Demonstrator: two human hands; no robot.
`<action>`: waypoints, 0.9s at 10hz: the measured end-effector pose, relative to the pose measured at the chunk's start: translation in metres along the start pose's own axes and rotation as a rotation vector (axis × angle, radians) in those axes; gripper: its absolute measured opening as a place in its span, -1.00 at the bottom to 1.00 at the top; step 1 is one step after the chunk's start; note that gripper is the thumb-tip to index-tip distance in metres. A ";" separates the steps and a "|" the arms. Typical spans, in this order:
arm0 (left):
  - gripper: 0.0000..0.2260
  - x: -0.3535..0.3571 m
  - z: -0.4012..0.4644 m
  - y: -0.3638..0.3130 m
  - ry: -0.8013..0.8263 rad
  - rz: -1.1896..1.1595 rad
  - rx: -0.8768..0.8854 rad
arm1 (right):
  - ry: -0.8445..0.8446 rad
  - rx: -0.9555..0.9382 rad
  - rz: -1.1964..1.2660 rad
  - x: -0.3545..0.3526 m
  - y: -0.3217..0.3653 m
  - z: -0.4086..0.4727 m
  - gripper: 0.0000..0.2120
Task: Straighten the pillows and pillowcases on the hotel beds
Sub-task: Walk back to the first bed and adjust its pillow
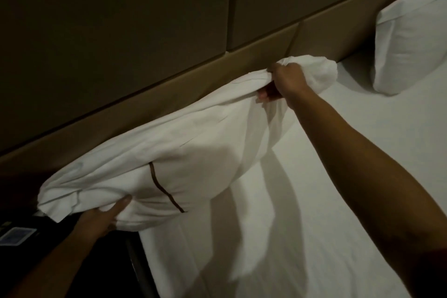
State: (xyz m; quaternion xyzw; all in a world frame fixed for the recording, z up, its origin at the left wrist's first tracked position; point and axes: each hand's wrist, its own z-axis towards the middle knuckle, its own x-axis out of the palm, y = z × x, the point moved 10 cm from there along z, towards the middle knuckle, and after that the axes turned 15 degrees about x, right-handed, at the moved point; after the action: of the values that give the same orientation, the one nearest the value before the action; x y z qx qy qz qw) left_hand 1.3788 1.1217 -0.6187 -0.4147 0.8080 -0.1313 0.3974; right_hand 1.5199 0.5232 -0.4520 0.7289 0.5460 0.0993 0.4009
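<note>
A white pillow (183,150) in a pillowcase with a thin brown stripe lies slantwise along the headboard, raised a little off the white sheet (302,213). My left hand (101,219) grips its lower left end from underneath, thumb on top. At the upper right end, my right hand (284,82) is clenched on bunched pillowcase fabric. A second white pillow (411,48) leans upright against the headboard at the far right, apart from both hands.
The padded brown headboard (169,84) runs diagonally behind the pillows, with dark wall panels (108,19) above. A dark bedside surface with a blue card (17,234) sits at the lower left, beside the bed's edge.
</note>
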 end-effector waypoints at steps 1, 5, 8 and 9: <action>-0.14 -0.005 -0.003 0.002 -0.006 -0.096 -0.019 | -0.051 -0.005 0.023 -0.014 0.001 -0.005 -0.76; -0.27 0.047 -0.053 -0.169 -0.148 -0.458 0.326 | -0.245 -0.046 -0.175 -0.126 0.066 0.016 -0.77; -0.37 0.144 -0.043 -0.260 0.039 -0.408 0.241 | -0.314 0.021 -0.176 -0.219 0.043 0.068 -0.87; -0.20 0.148 -0.076 -0.239 0.371 -0.258 -0.033 | -0.318 0.099 -0.127 -0.236 0.018 0.075 -0.77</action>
State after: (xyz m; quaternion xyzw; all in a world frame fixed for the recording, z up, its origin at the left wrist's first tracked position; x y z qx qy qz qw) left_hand 1.4067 0.8499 -0.5185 -0.4898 0.8095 -0.2418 0.2151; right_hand 1.4860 0.2795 -0.4202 0.7184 0.5250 -0.0697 0.4510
